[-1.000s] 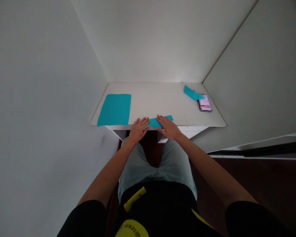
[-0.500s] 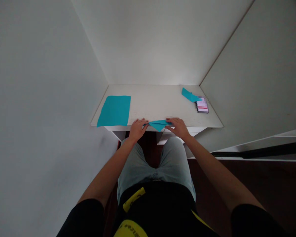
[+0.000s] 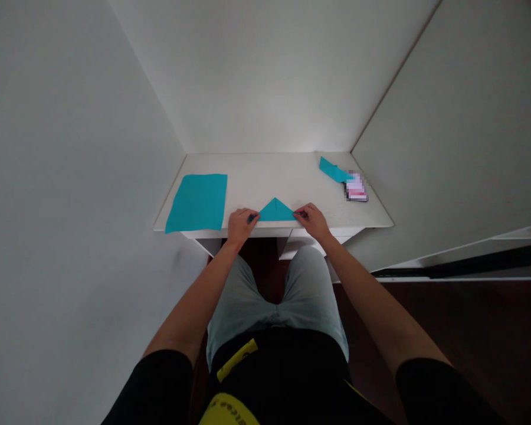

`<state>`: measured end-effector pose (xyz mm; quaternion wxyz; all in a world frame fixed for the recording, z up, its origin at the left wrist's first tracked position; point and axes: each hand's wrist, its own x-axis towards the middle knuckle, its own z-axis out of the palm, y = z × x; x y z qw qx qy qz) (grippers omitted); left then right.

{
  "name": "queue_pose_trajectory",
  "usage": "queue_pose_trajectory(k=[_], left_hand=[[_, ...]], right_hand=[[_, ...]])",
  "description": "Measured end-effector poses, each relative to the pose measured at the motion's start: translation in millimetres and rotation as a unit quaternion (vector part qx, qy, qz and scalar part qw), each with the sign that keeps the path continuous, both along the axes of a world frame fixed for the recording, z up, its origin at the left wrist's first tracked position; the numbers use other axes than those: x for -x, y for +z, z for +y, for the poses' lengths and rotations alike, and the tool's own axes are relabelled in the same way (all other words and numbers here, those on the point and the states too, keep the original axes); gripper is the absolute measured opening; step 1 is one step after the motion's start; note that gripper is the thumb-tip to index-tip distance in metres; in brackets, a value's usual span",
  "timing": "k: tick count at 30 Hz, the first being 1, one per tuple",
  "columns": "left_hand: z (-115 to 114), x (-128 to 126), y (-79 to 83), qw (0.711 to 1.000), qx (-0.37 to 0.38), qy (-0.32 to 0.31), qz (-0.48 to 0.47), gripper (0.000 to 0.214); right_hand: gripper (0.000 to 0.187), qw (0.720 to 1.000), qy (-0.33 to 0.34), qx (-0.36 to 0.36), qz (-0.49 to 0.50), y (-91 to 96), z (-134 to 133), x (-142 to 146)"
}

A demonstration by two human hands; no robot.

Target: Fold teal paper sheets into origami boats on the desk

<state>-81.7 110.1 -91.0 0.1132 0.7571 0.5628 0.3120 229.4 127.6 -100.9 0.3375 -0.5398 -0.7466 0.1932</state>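
A folded sheet of teal paper [image 3: 275, 212] lies near the front edge of the white desk [image 3: 265, 171], shaped as a low triangle with its peak pointing away from me. A short crease line runs down from the peak. My left hand [image 3: 242, 224] pinches the triangle's left corner, and its fingers are closed. At the opposite corner, my right hand [image 3: 313, 221] grips the paper between thumb and fingers. Parts of both corners are hidden by my fingers.
To the left lies a flat teal sheet [image 3: 197, 202], slightly over the desk's front edge. A folded teal paper piece [image 3: 331, 170] at the back right overlaps a phone-like device [image 3: 356, 188] with a blurred screen. Walls close in the desk at the back and both sides.
The folded paper has flipped from a point hanging toward me over the edge to a triangle pointing away on the desk. Both hands now pinch its corners.
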Motion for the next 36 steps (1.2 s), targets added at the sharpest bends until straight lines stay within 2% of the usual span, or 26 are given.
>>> queue_pose_trajectory(k=[5, 10, 15, 19, 27, 32, 36], left_hand=[[-19, 0, -7.7, 0.998, -0.028, -0.046, 0.043, 0.031], [-39, 5, -16.1, 0.989, -0.035, -0.089, 0.109, 0.050], [-47, 1, -12.2, 0.988, -0.017, -0.086, 0.125, 0.050], [-46, -5, -7.7, 0.990, 0.006, -0.061, 0.126, 0.045], [-58, -13, -3.0, 0.991, 0.005, -0.011, 0.132, 0.048], [-58, -14, 5.6, 0.993, -0.004, 0.005, 0.115, 0.034], [-57, -11, 11.9, 0.996, -0.006, 0.012, 0.086, 0.022]], right_hand=[[0.036, 0.997, 0.016, -0.059, -0.040, -2.0, -6, -3], [0.045, 0.981, 0.079, -0.104, -0.146, 0.7, -23, -6], [0.057, 0.965, 0.056, -0.105, -0.233, -2.0, -52, 2], [0.059, 0.966, 0.047, -0.103, -0.233, -3.7, -62, 7], [0.059, 0.967, 0.076, -0.091, -0.224, -3.6, -57, -2], [0.043, 0.973, 0.059, -0.102, -0.199, -6.7, -57, -3], [0.030, 0.984, 0.042, -0.101, -0.142, -4.4, -59, 0]])
